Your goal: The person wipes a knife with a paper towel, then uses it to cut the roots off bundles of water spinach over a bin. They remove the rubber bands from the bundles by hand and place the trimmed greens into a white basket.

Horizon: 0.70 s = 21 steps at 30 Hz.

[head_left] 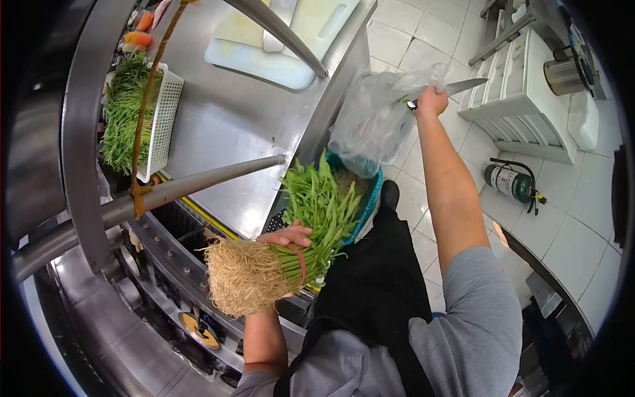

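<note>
My left hand [288,237] is closed round a bundle of water-spinach-like leafy greens [321,205], tied with a red band [301,266]. Its pale, stringy roots [243,276] point left and its leaves spread up and right. Out at the end of my stretched arm, my right hand [432,102] grips a knife [466,85], blade pointing right. A clear plastic bag [374,122] hangs from the same hand; how the fingers share the two is hidden. Below the bag stands a teal-lined basket [368,212], partly covered by the leaves, with brownish stuff inside.
On the steel table [221,132] are cutting boards [301,63] and a white basket [162,126] with cut greens [129,112]. Metal rails [218,175] cross in front of it. A stove [192,284] is at lower left. A fire extinguisher [509,182] rests on the tiled floor.
</note>
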Each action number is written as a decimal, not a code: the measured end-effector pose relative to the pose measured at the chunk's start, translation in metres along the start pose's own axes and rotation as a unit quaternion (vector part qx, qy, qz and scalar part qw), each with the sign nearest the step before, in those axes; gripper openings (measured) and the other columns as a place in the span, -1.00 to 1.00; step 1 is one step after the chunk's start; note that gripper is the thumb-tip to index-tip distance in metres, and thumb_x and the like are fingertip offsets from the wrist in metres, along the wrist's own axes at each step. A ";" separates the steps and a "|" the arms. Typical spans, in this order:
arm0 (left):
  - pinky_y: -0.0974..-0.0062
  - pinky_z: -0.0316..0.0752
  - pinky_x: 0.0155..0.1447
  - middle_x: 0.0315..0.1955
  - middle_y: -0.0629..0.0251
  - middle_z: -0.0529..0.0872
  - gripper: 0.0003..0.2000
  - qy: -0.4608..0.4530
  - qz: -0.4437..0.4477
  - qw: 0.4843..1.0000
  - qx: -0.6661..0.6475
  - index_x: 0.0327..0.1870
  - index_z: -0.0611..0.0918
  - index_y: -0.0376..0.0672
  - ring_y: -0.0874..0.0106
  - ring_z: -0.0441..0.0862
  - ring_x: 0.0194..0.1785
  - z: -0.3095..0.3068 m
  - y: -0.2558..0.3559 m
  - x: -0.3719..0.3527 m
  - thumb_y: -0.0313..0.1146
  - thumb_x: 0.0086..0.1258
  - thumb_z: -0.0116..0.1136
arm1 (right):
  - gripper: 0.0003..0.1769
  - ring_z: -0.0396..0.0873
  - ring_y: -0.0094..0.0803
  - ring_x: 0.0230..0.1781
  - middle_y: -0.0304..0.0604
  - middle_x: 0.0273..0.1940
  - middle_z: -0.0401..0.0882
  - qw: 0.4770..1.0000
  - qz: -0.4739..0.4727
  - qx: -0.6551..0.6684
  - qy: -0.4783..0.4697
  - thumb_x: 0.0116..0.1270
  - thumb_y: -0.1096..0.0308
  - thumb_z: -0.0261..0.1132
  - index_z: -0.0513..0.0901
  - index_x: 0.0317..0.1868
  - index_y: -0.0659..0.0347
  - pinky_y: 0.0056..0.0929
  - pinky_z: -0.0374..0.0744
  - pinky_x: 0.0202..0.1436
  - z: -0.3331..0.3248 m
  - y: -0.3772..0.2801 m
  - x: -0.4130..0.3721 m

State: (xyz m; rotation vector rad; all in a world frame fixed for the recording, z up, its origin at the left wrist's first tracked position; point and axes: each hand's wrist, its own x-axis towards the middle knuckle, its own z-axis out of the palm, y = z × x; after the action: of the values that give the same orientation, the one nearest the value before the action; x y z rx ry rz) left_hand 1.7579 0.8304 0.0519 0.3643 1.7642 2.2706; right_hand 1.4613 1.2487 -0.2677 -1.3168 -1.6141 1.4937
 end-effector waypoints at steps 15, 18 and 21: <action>0.26 0.56 0.60 0.44 0.28 0.74 0.04 0.008 -0.378 0.920 0.108 0.71 0.45 -0.22 0.37 0.67 0.47 -0.029 -0.162 -0.057 -0.58 0.09 0.75 | -0.53 0.83 0.23 -0.35 0.34 -0.25 0.83 0.751 -0.095 -0.382 -0.531 0.61 0.37 0.21 0.58 0.37 0.52 0.09 0.75 -0.17 -0.163 0.061 -0.145; 0.26 0.57 0.60 0.42 0.29 0.74 0.04 0.043 -0.412 0.904 0.107 0.71 0.44 -0.22 0.38 0.67 0.45 -0.027 -0.186 -0.054 -0.63 0.07 0.68 | -0.77 0.70 0.09 -0.57 0.20 -0.42 0.74 0.739 0.136 -0.372 -0.544 0.59 0.43 0.18 0.68 -0.06 0.48 0.08 0.63 -0.41 -0.105 0.146 -0.109; 0.25 0.50 0.67 0.50 0.27 0.69 0.08 0.071 -0.398 0.912 0.065 0.74 0.40 -0.22 0.36 0.63 0.54 -0.032 -0.214 -0.067 -0.62 0.05 0.70 | -0.74 0.54 -0.06 -0.70 0.08 -0.56 0.56 0.730 0.284 -0.298 -0.546 0.52 0.52 0.13 0.59 -0.40 0.37 0.01 0.50 -0.62 -0.018 0.219 -0.066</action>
State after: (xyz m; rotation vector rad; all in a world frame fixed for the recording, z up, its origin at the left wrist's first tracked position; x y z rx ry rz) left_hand 1.8179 0.8305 -0.1661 -0.4470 1.6952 1.6190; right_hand 1.5611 1.1712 -0.4592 -1.3816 -2.7713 2.5677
